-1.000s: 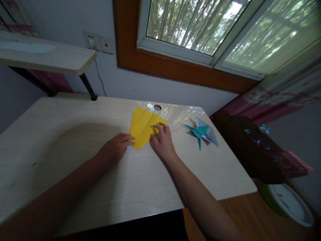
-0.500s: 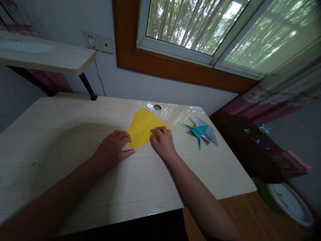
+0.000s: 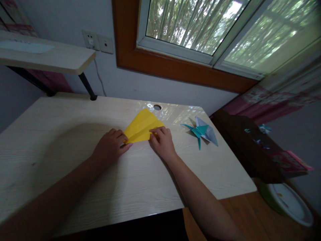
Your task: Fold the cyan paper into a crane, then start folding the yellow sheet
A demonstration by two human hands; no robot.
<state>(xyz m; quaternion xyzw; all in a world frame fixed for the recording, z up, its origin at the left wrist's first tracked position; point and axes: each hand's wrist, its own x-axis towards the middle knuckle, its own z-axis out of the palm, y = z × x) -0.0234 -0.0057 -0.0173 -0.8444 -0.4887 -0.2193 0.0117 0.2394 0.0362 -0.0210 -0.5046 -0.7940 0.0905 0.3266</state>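
Observation:
A creased sheet of yellow origami paper [image 3: 143,124] lies on the pale wooden desk [image 3: 140,180], one blunt corner pointing toward the wall. My left hand [image 3: 110,144] pinches its near left corner between thumb and fingers. At the near right edge, my right hand [image 3: 163,142] grips the paper with its thumb below and fingers on top, hiding that corner. To the right of my right hand rests a folded teal and pale grey paper crane [image 3: 202,130], which neither hand touches.
A raised shelf [image 3: 62,60] on black legs stands at the back left. Behind the desk are a round cable hole [image 3: 157,107] near the wall and a wood-framed window. Beyond the right edge sit a dark cabinet [image 3: 250,147] and a round white-topped object [image 3: 291,202].
The yellow paper has turned slightly, its left corner shifting left and its near edge now straighter. My left hand has moved a little left and closed more on the corner.

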